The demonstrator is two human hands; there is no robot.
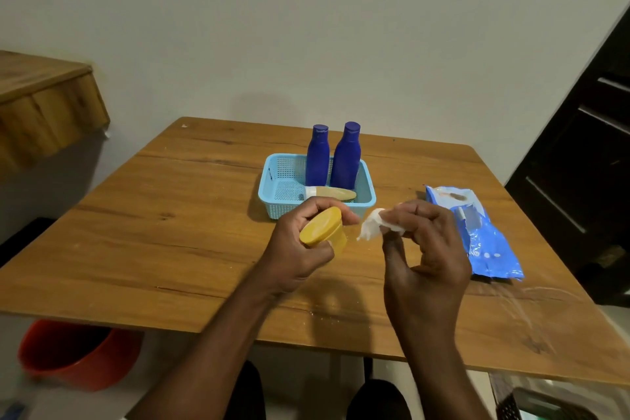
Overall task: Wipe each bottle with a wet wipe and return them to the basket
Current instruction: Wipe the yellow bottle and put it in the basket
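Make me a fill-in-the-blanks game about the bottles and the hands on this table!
1. The left hand holds a container whose colour is ____.
2. The right hand pinches a crumpled white ____.
3. In the light blue basket, the number of dark blue bottles standing upright is ____.
4. The beige bottle in the basket is not standing up; it is ____ on its side.

Missing words: yellow; wipe; two; lying

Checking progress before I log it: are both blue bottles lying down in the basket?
No, both blue bottles stand upright in the basket; only a tan bottle lies flat there.
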